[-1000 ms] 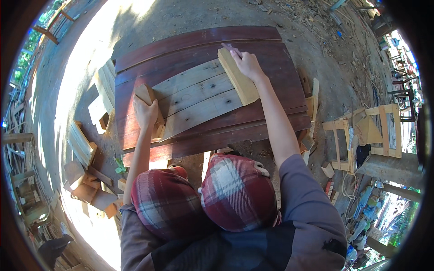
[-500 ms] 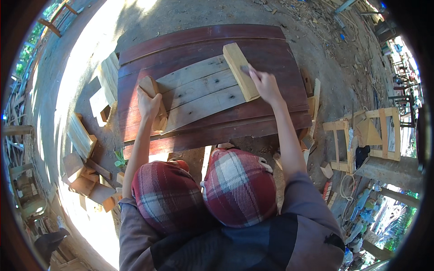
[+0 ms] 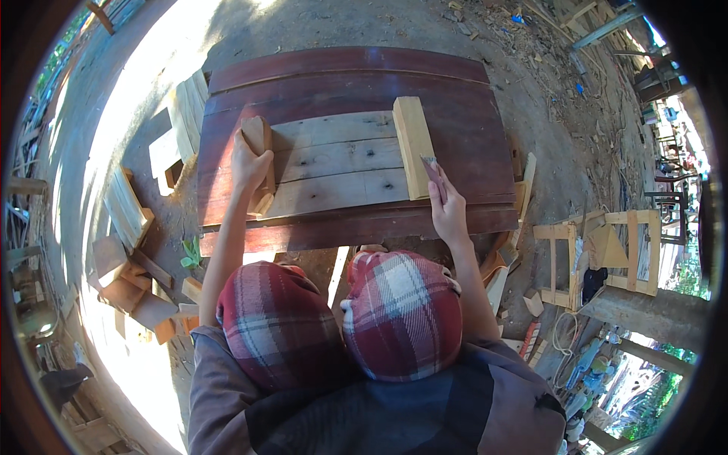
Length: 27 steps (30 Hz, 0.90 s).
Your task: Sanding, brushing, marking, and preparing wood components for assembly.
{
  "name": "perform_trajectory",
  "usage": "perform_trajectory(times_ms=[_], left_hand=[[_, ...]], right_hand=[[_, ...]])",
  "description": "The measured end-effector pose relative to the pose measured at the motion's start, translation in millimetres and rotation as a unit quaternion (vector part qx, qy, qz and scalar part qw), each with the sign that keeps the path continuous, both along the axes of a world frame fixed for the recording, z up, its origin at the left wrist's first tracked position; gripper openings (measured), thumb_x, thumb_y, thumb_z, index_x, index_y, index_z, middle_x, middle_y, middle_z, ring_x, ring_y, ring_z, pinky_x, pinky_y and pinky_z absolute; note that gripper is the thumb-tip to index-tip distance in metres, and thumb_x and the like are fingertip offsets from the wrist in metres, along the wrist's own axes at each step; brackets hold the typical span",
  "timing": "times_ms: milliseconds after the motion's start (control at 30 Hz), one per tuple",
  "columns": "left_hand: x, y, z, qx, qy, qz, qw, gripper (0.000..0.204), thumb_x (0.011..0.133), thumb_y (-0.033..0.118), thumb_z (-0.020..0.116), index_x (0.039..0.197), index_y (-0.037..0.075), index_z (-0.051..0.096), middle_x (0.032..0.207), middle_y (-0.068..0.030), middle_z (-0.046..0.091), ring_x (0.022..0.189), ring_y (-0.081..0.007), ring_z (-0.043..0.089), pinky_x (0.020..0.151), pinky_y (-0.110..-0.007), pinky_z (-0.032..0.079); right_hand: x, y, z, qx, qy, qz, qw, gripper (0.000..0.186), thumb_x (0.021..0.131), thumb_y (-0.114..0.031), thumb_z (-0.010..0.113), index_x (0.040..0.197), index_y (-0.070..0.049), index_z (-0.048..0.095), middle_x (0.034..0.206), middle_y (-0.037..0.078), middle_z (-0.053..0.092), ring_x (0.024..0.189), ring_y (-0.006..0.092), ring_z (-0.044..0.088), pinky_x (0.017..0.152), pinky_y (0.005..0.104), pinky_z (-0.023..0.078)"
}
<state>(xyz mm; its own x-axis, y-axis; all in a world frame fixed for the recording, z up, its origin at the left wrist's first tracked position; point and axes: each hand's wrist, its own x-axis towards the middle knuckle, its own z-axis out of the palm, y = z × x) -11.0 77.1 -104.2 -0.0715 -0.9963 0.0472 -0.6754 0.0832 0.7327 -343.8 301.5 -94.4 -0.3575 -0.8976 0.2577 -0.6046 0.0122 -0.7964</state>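
A wooden piece with weathered grey planks [image 3: 337, 159] lies across a dark red wooden table [image 3: 462, 121]. Its left end carries an upright end board [image 3: 258, 133], and my left hand [image 3: 250, 163] is wrapped round it. Along the opposite side stands a pale yellow end board [image 3: 412, 148]. My right hand [image 3: 449, 203] pinches a small, flat, pinkish-brown piece of sandpaper [image 3: 434, 174], held against the right edge of the pale board near its close end.
On the ground to the left lie wooden box-like pieces [image 3: 125, 208] and offcuts [image 3: 140, 284]. A pale wooden frame [image 3: 637, 250] stands at the right beside a thick beam [image 3: 644, 312]. My plaid-covered knees [image 3: 402, 315] are just below the table's near edge.
My right hand has slid toward me along the pale end board with the sandpaper. The plank piece has turned slightly and now lies straighter; my left hand keeps its hold.
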Motion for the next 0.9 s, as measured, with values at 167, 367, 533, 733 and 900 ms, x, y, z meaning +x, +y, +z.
perform_trajectory(times_ms=[167,367,533,733,900], left_hand=[[6,8,-2,-0.008,-0.045,-0.012,0.999,0.079,0.07,0.019,0.069,0.14,0.002,0.035,0.12,-0.0262,0.059,0.112,-0.0405,0.058,0.096,-0.045,0.046],[-10,10,-6,0.003,-0.024,0.0,1.0,0.079,0.071,0.02,0.068,0.14,0.003,0.035,0.119,-0.0266,0.06,0.111,-0.0404,0.06,0.095,-0.045,0.046],[0,6,-1,0.003,-0.028,0.027,0.999,0.083,0.07,0.02,0.069,0.143,0.003,0.033,0.122,-0.0265,0.059,0.114,-0.0405,0.059,0.097,-0.044,0.046],[-7,6,-2,-0.03,0.021,0.019,0.999,0.083,0.068,0.015,0.068,0.143,0.002,0.033,0.127,-0.0255,0.057,0.12,-0.0377,0.056,0.099,-0.042,0.045],[-7,13,3,-0.003,0.058,0.001,0.998,0.076,0.067,0.013,0.068,0.136,0.0,0.039,0.122,-0.0241,0.057,0.116,-0.0375,0.056,0.099,-0.043,0.045]], right_hand=[[-22,-60,14,0.078,-0.021,0.029,0.996,0.044,0.103,-0.033,0.044,0.13,-0.002,0.057,0.117,0.023,0.064,0.115,0.0367,0.058,0.094,0.0353,0.049],[-57,-125,18,0.169,0.057,-0.014,0.984,0.049,0.101,-0.044,0.041,0.13,-0.008,0.059,0.112,0.025,0.064,0.106,0.0401,0.06,0.089,0.0383,0.051],[-20,-42,16,0.032,-0.011,0.04,0.999,0.041,0.102,-0.028,0.048,0.134,-0.004,0.055,0.123,0.024,0.061,0.116,0.0358,0.057,0.093,0.0353,0.049],[-6,16,23,0.059,-0.008,0.007,0.998,0.038,0.1,-0.021,0.052,0.128,0.005,0.056,0.127,0.025,0.058,0.119,0.031,0.057,0.095,0.0335,0.049],[-31,-48,23,0.101,0.013,0.01,0.995,0.034,0.098,-0.02,0.057,0.124,0.002,0.06,0.11,0.029,0.063,0.096,0.013,0.063,0.082,0.0324,0.052]])
